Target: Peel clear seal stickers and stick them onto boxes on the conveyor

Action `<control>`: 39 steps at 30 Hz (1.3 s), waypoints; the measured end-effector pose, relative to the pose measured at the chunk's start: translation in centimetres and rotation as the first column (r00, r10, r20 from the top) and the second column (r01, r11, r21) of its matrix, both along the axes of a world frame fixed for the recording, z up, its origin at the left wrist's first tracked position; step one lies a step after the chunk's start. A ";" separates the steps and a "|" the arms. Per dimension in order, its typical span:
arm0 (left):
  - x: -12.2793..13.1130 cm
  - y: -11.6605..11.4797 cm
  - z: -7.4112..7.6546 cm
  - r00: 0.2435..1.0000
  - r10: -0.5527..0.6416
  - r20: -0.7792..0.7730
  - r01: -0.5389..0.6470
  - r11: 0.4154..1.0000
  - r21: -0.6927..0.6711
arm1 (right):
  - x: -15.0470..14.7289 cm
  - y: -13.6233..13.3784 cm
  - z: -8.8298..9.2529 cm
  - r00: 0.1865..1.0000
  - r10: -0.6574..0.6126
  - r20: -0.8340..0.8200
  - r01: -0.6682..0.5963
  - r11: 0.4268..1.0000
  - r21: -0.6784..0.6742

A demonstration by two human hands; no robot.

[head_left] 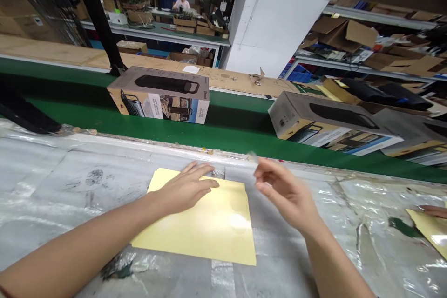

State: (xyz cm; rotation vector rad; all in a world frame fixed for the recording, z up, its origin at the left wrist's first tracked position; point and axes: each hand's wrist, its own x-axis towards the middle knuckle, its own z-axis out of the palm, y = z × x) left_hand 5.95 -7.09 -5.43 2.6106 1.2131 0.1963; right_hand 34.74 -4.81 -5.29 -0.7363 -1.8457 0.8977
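Note:
A stack of glossy yellow sheets [213, 228] lies on the plastic-covered table. My left hand [186, 188] rests flat on the upper part of the sheets, fingers stretched out. To the right of the sheets, my right hand [286, 195] is raised above the table with its fingers curled toward the thumb. A small whitish, translucent piece [251, 155] shows at its fingertips, blurred, so its kind is unclear.
Behind the table runs a green conveyor belt [237, 123] carrying printed product boxes [159, 95], with more boxes [331, 123] at right. A black post [99, 18] stands at left. Another person's hand [433, 210] touches yellow sheets [431, 230] at far right.

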 end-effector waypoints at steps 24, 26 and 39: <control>-0.7 0.3 -1.5 0.993 0.016 0.121 -0.027 0.996 0.087 | -2.1 -1.3 -3.1 0.833 0.119 0.540 -0.111 0.993 -0.048; -0.7 0.4 -1.6 0.992 0.013 0.125 -0.027 0.993 0.112 | -2.0 -1.4 -3.1 0.829 0.121 0.546 -0.116 0.992 -0.043; -0.9 0.4 -1.6 0.997 0.022 0.073 -0.030 0.994 0.108 | -2.0 -1.3 -3.6 0.827 0.078 0.556 -0.104 0.994 0.016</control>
